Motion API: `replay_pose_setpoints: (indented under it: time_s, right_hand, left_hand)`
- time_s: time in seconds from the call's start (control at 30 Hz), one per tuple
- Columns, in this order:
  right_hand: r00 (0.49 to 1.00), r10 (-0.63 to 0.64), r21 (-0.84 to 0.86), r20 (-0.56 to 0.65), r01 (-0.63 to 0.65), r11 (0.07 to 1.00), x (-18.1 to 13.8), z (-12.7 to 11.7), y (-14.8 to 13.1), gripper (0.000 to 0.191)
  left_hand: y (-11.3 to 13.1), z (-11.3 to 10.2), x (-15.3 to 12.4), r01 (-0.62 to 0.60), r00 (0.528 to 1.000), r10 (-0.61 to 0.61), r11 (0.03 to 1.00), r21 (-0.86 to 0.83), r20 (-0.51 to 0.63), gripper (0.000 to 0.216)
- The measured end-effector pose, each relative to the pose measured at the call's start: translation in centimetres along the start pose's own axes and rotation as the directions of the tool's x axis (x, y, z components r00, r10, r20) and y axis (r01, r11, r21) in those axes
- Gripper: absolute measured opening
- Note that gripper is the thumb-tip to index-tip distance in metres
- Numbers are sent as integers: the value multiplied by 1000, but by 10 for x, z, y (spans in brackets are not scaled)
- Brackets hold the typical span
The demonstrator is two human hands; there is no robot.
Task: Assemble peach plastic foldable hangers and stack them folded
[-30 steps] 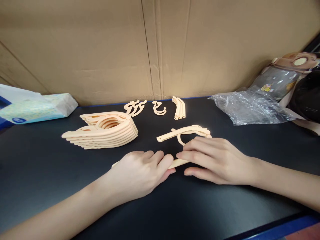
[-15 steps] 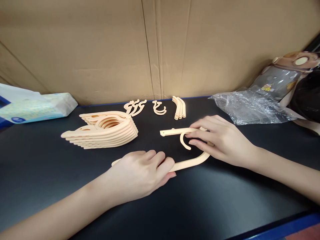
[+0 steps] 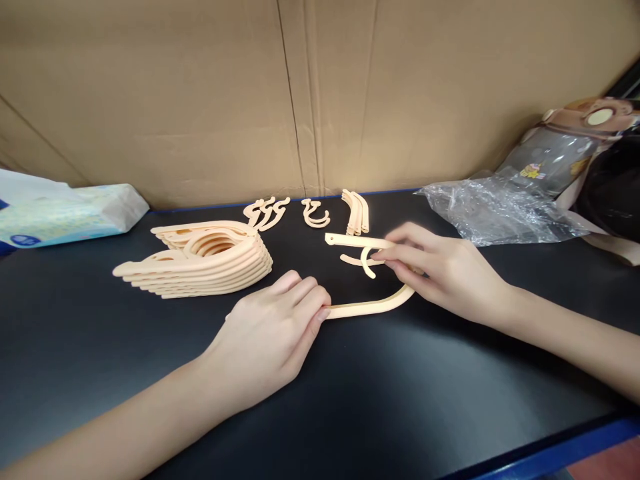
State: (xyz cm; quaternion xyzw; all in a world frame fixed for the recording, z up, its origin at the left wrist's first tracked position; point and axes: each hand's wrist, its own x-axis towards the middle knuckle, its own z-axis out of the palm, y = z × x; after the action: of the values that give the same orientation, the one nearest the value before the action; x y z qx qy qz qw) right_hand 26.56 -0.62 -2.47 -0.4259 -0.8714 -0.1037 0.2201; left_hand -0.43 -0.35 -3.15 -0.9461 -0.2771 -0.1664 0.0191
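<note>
Black tabletop [image 3: 400,400], cardboard [image 3: 200,100] behind. Left hand [image 3: 273,327], fingers curled together, presses one end of curved peach plastic hanger [image 3: 370,308] flat, seemingly anchoring it; right hand [image 3: 445,273] pinches the far bend.

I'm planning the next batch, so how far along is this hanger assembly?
Done: a stack of finished hangers lies at the left. In hand: the left hand and right hand hold one peach hanger, spread open. Left: loose hooks and curved arms at the back.

left hand [image 3: 270,327]: palm down, fingers curled | right hand [image 3: 445,273]: fingers pinched
</note>
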Motion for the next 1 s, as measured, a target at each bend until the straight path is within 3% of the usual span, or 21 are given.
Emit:
replay_pose_setpoints:
  time_s: [0.3, 0.57, 1.0]
  right_hand:
    - [998, -49, -17, -30, 49, 999, -2, -1, -4, 25]
    - [1000, 7, -64, -15, -8, 998, -2, 1, 0, 24]
    - [999, 40, -26, 21, -40, 999, -1, 2, 1, 25]
  left_hand:
    - [5, -4, 0, 79, 997, -79, 994, -81, 12, 24]
    - [3, -2, 0, -33, 999, 34, 992, -126, 6, 11]
    - [0, -3, 0, -154, 988, 155, 987, -44, 20, 24]
